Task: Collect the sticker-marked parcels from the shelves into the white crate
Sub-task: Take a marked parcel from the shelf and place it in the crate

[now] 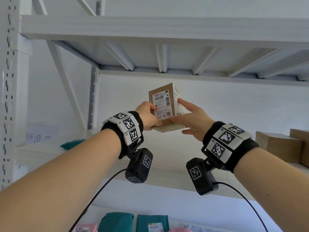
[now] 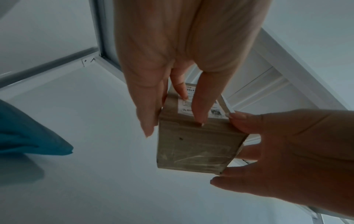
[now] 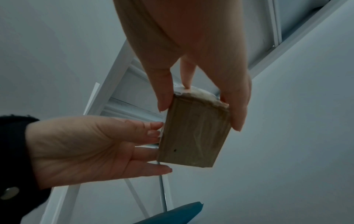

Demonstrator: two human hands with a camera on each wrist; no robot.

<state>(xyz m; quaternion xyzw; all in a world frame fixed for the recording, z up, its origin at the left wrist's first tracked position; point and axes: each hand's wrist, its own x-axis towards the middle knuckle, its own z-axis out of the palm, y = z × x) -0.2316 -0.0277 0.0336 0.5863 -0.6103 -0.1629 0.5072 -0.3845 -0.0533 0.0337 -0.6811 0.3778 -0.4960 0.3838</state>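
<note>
small cardboard box [image 1: 164,108] held up in the air between both hands, above the upper shelf [image 1: 167,181] and under the next shelf up, tilted, white shipping label [image 1: 161,104] turned toward the head camera. left hand [image 1: 148,115] gripping the box's left side, thumb laid across the label face, fingers curled behind. right hand [image 1: 192,121] gripping the right side, index finger stretched up along the edge, thumb at the lower corner, other fingers spread below. taped brown underside of the box plain in both wrist views [image 2: 197,148] [image 3: 193,136], pinched from both sides there too. black wrist bands with square markers on both arms.

teal bag [image 1: 71,144] lying on the same shelf to the left, well apart from the box. two brown boxes [image 1: 280,146] at the right end of that shelf. more teal bags [image 1: 152,223] and pink ones [image 1: 85,228] on the shelf below. crate not seen.
</note>
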